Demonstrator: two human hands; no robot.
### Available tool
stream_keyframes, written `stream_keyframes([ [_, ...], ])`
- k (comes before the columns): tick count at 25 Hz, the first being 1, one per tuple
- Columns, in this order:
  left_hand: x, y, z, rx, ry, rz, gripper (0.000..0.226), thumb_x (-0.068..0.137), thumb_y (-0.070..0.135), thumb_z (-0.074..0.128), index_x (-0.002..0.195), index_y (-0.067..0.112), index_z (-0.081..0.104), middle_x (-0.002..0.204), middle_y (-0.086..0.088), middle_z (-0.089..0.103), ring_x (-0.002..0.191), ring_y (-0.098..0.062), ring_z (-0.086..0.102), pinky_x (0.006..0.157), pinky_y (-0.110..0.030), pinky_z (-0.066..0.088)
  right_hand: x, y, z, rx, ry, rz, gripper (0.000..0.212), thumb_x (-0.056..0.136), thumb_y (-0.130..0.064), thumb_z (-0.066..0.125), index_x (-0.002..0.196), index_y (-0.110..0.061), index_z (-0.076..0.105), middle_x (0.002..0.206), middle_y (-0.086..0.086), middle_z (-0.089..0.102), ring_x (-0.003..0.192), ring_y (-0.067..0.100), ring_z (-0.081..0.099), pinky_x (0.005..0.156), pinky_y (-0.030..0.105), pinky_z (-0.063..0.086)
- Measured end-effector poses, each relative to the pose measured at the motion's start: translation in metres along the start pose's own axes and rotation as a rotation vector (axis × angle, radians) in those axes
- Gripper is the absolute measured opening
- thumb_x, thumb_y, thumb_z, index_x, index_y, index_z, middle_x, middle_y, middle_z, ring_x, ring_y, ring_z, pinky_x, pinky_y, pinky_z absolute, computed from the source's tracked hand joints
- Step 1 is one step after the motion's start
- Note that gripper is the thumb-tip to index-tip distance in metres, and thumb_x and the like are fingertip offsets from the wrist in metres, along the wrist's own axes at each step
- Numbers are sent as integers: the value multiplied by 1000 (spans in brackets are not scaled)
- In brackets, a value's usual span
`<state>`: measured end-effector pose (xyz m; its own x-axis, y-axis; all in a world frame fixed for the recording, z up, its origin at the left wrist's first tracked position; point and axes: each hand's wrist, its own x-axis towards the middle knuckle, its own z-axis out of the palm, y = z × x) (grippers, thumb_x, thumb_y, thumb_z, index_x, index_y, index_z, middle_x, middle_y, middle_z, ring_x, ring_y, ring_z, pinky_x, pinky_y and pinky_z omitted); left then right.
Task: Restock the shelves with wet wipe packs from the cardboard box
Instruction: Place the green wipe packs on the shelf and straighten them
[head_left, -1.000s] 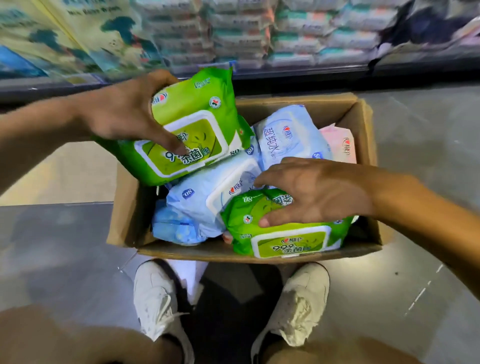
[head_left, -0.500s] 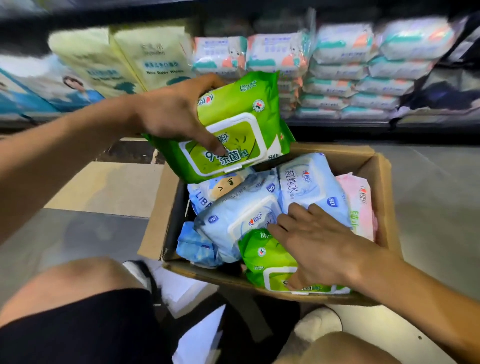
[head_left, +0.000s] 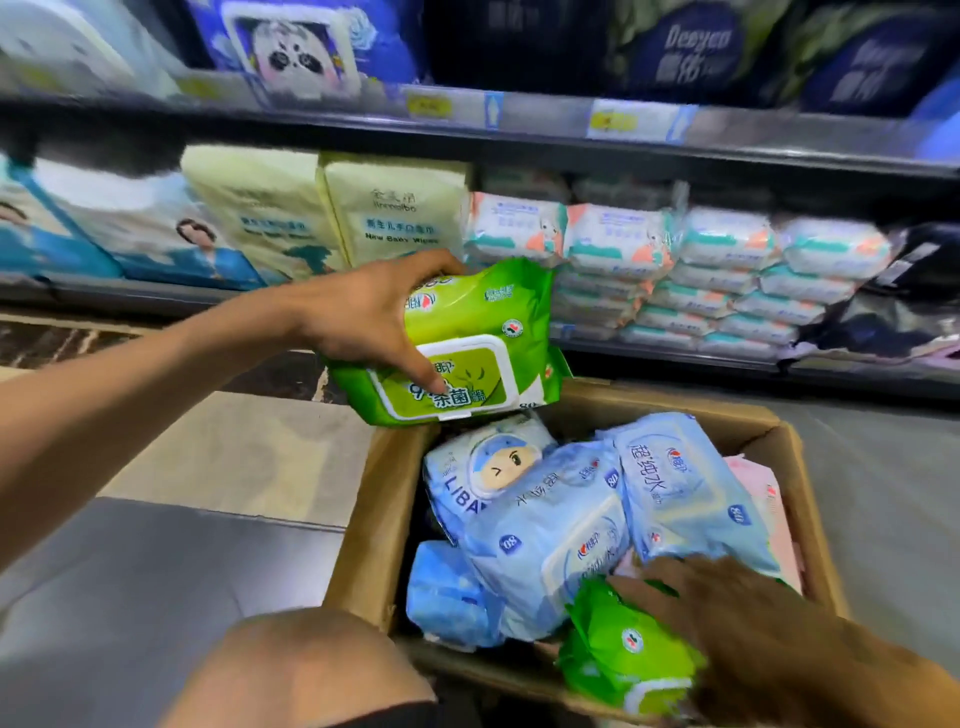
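Observation:
My left hand (head_left: 363, 317) grips a green wet wipe pack (head_left: 483, 338) by its left end and holds it in the air above the far left corner of the cardboard box (head_left: 363, 545), in front of the low shelf. Inside the box lie several light blue packs (head_left: 550, 535), a pink pack (head_left: 763, 488) along the right wall and a second green pack (head_left: 618, 644) at the near right. My right hand (head_left: 727, 618) lies over that green pack with its fingers curling round its top.
The low shelf (head_left: 675, 353) carries stacked white-and-teal wipe packs (head_left: 717, 275), pale yellow packs (head_left: 363, 213) and blue-printed packs at the left. An upper shelf rail (head_left: 519, 114) with price tags holds dark blue packs. My knee (head_left: 301, 670) is at the bottom, on a grey tiled floor.
The view has tilted up toward the shelves. My left hand has lifted the green pack higher and nearer the shelf. My right hand stays on the green pack in the box.

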<state>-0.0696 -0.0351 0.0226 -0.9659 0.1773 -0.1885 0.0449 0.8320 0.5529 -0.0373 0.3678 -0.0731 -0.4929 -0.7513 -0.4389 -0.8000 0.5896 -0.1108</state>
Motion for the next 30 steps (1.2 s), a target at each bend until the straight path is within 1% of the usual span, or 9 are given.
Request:
stream_keyframes([
  [2,-10,-18,-15,-15,55,5,90,52,41,97,124,40,44,109,15,61,96,-5,62,80,-25,54,-6,-12,-19,34,71,70,55,60,-90,58,110,-70,52,121,-17,69,111,0,63,100,21,41],
  [4,-19,-36,-31,-34,94,-8,90,50,41,98,124,39,46,107,14,64,93,-5,64,78,-26,55,5,-21,-39,220,193,85,37,61,-71,82,94,-59,72,111,-9,74,101,0,66,94,25,49],
  [7,-26,-53,-51,-47,120,-12,92,47,45,98,123,41,46,105,11,65,92,-8,65,79,-32,56,-3,-17,-82,70,-21,-172,71,69,-54,85,129,-67,50,126,-28,59,112,-18,51,102,18,44],
  [9,-33,-60,-62,-51,138,-25,98,41,53,95,124,41,45,106,11,64,92,-8,64,78,-34,56,11,-17,-133,123,-158,-55,89,64,-52,79,142,-59,37,132,-33,51,122,-12,48,105,17,42],
  [13,-56,-80,-74,-39,161,-79,93,47,39,97,125,38,46,103,10,64,87,-5,64,72,-26,52,54,-35,-223,282,-87,17,86,60,-32,91,126,-59,43,105,-26,65,94,-11,61,72,6,49],
  [18,-92,-103,-93,-31,205,-163,95,40,51,96,119,51,45,101,16,63,84,3,62,67,-17,47,119,-59,-281,314,-24,-34,78,57,-28,98,122,-35,55,105,-13,72,92,1,69,80,24,57],
  [23,-134,-127,-126,-61,227,-268,107,4,87,74,105,65,47,92,27,65,78,10,62,61,-23,50,161,-74,-299,558,-25,-79,54,67,-10,90,113,-19,65,99,-2,80,83,14,77,64,29,61],
  [27,-139,-133,-144,-20,86,-272,97,5,84,77,95,67,47,89,29,66,72,6,66,58,-20,55,179,-77,-297,703,2,-87,53,60,-18,87,109,-17,67,99,1,80,85,21,78,62,27,59],
  [30,-137,-130,-155,-24,58,-233,88,24,67,92,102,60,50,91,25,68,75,3,67,64,-21,56,180,-75,-307,745,18,-101,63,54,-16,94,111,-19,67,101,1,80,85,21,78,63,28,60],
])
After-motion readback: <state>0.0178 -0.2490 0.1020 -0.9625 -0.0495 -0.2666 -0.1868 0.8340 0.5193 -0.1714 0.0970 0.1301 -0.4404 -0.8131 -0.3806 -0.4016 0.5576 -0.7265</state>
